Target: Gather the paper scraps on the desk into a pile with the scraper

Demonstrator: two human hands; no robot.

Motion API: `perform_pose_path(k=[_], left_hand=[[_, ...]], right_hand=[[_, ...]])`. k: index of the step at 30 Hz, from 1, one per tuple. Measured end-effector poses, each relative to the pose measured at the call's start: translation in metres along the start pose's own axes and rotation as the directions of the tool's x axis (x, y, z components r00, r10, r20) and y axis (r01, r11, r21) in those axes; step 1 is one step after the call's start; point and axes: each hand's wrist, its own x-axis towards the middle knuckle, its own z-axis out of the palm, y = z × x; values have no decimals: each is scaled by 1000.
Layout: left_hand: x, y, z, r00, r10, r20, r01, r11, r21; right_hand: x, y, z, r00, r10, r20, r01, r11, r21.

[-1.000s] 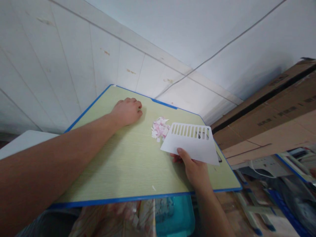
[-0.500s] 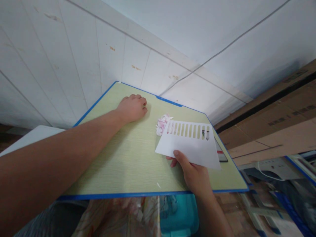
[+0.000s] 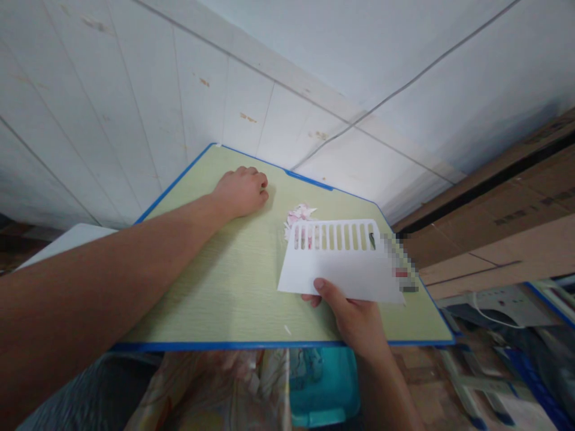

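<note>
My right hand [image 3: 354, 317] pinches the lower edge of a white sheet of paper [image 3: 341, 272], thumb on top and fingers underneath. A row of several narrow, round-ended slots runs along the sheet's far edge. Just beyond its far left corner lies a small heap of pink and white paper scraps [image 3: 300, 212], partly covered by the sheet. My left hand [image 3: 242, 191] rests palm down on the table, fingers curled in and nothing showing between thumb and forefinger. It touches neither the sheet nor the scraps.
The pale green table [image 3: 202, 299] has a blue rim and stands against a white panelled wall [image 3: 135, 102]. A blurred-out flat item [image 3: 406, 278] lies at right. Cardboard boxes [image 3: 494, 221] stand beyond. Below the front edge are a turquoise bin [image 3: 327, 389] and a patterned bag [image 3: 224, 389].
The slotted sheet has shifted slightly left and levelled out in my right hand, its slots now over the near part of the scraps. My left hand stays in place.
</note>
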Motion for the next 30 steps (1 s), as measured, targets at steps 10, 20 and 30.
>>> perform_pose_path(k=[10, 20, 30], left_hand=[[-2, 3, -3, 1000, -10, 9, 10, 1000, -2], [-2, 3, -5, 999, -12, 33, 11, 1000, 16], [0, -1, 0, 1000, -1, 3, 1, 1000, -5]], right_hand=[[-6, 2, -4, 998, -7, 56, 5, 999, 41], [-11, 0, -6, 991, 10, 133, -19, 998, 62], [-15, -7, -6, 976, 46, 213, -72, 991, 116]])
